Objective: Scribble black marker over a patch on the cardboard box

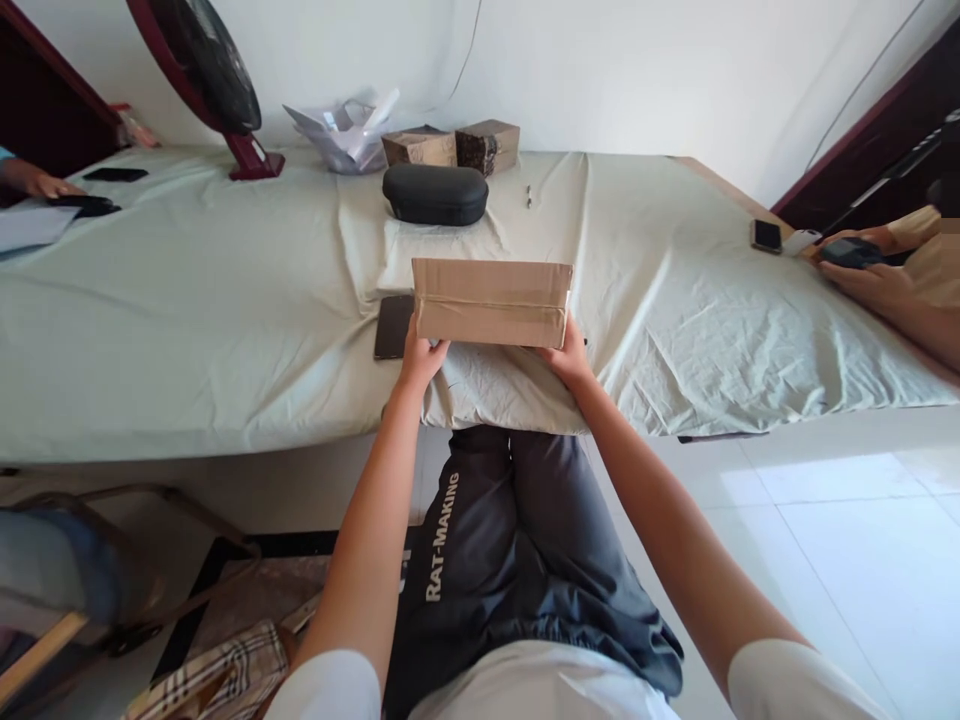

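Near the front edge of the counter [225, 330], a box [493, 302] is held between the left hand [424, 357] and the right hand [568, 357], the fingers spread only as far as gripping its two ends needs, most of them hidden behind it. Whether its underside touches the cloth [300, 280] I cannot tell. Beside its left end lies a dark device [391, 328], partly covered, and farther back sits a black case [435, 195].
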Demonstrator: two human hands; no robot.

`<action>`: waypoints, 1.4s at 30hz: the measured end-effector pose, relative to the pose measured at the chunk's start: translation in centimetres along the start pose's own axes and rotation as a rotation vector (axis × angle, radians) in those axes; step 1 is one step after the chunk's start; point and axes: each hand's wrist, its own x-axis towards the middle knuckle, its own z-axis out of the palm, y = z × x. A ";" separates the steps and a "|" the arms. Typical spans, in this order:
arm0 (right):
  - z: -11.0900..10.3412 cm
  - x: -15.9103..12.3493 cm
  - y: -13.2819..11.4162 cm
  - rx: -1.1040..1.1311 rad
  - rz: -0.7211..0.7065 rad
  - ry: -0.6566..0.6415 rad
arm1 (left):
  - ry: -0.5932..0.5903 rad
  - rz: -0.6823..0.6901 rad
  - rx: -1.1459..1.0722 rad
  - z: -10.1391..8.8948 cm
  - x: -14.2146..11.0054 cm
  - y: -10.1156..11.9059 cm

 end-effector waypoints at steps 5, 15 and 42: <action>0.1 0.2 -0.5 0.069 0.017 0.002 | 0.007 0.005 0.045 -0.1 -0.1 -0.1; 0.2 0.3 -0.1 0.109 0.007 -0.002 | 0.052 0.001 0.119 -0.3 -0.6 0.3; -0.2 0.2 0.7 0.212 0.010 0.005 | 0.100 0.080 0.000 -2.6 -1.2 5.2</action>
